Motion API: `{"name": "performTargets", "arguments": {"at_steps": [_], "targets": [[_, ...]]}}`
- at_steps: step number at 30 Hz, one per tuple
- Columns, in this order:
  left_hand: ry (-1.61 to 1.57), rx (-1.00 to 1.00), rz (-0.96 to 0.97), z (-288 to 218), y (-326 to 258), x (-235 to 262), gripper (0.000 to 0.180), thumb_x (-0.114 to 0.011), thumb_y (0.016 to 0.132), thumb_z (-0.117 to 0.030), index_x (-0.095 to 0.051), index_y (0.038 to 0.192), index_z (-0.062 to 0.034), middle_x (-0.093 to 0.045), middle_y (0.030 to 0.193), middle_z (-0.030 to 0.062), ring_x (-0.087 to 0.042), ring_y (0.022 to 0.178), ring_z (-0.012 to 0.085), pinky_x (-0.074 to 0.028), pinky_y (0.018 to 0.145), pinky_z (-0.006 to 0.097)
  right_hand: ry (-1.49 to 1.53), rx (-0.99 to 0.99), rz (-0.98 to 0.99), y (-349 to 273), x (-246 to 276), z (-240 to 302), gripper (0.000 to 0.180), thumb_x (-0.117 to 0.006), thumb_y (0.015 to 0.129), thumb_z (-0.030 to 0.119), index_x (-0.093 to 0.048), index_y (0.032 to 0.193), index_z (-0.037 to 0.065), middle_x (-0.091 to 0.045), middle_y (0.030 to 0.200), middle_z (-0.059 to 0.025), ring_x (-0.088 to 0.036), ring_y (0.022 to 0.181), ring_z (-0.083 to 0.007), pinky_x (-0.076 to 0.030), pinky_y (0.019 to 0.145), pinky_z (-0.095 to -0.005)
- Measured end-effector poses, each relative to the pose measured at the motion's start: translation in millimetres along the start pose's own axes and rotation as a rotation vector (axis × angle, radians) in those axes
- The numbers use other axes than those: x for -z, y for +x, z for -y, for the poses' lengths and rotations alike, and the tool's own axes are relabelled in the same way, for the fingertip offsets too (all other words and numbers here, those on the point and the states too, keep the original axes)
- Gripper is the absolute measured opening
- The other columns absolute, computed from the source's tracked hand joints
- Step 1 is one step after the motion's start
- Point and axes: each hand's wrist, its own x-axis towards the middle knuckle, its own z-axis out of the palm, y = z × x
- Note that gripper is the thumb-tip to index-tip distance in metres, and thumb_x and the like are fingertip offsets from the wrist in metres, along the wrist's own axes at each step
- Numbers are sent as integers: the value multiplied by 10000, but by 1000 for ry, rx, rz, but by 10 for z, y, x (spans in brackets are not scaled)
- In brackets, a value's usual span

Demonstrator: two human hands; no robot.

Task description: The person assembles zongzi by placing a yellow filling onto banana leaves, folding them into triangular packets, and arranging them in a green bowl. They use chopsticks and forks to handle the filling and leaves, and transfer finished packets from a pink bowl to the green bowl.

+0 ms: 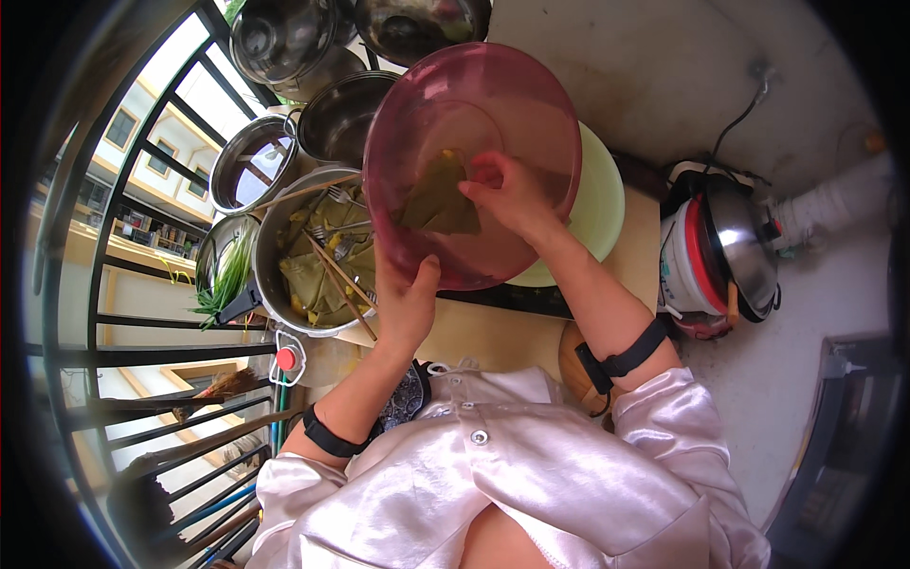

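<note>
A translucent red plastic basin (pixel 531 85) is tilted up in front of me. My left hand (pixel 406 294) grips its lower left rim, thumb on the near side. Inside the basin, the fingers of my right hand (pixel 502 190) are pinched at the edge of a dull green leaf piece (pixel 436 201) with a bit of yellow on it. Just left of the basin stands a wide metal pot (pixel 270 308) holding similar green leaf pieces (pixel 308 284) and yellow bits. Forks (pixel 346 226) and wooden chopsticks (pixel 336 270) lie across that pot.
A pale green basin (pixel 607 204) sits behind the red one on the counter (pixel 645 256). Several metal pots (pixel 251 161) crowd the far left beside black railings (pixel 123 218). Green onions (pixel 227 275) rest by the pot. At right stands a cooker with a metal lid (pixel 744 247).
</note>
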Motion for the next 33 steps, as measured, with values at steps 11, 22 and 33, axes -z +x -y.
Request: {"name": "performTargets", "arguments": {"at_steps": [11, 22, 33], "targets": [[-26, 53, -6, -42, -15, 59, 605, -429, 738, 73, -220, 1302, 4, -413, 1201, 109, -441, 1076, 177, -368, 916, 275, 167, 31, 227, -104, -73, -109, 375, -686, 723, 138, -540, 1031, -18, -590, 955, -63, -547, 824, -113, -443, 746, -250], [-149, 180, -24, -144, 31, 115, 507, -409, 768, 66, -286, 1254, -14, -455, 1162, 109, -486, 1042, 187, -440, 859, 291, 408, -5, 228, -155, -69, -89, 348, -621, 780, 90, -504, 1091, -14, -572, 1022, -60, -527, 933, -119, -422, 823, -266], [-264, 175, -386, -208, 230, 572, 440, -450, 812, -18, -360, 1239, -73, -510, 1089, 91, -526, 990, 211, -518, 756, 368, 884, -69, -197, 26, 673, -69, 334, -579, 823, 162, -494, 1110, 16, -561, 1035, -61, -539, 905, -147, -452, 725, -299]]}}
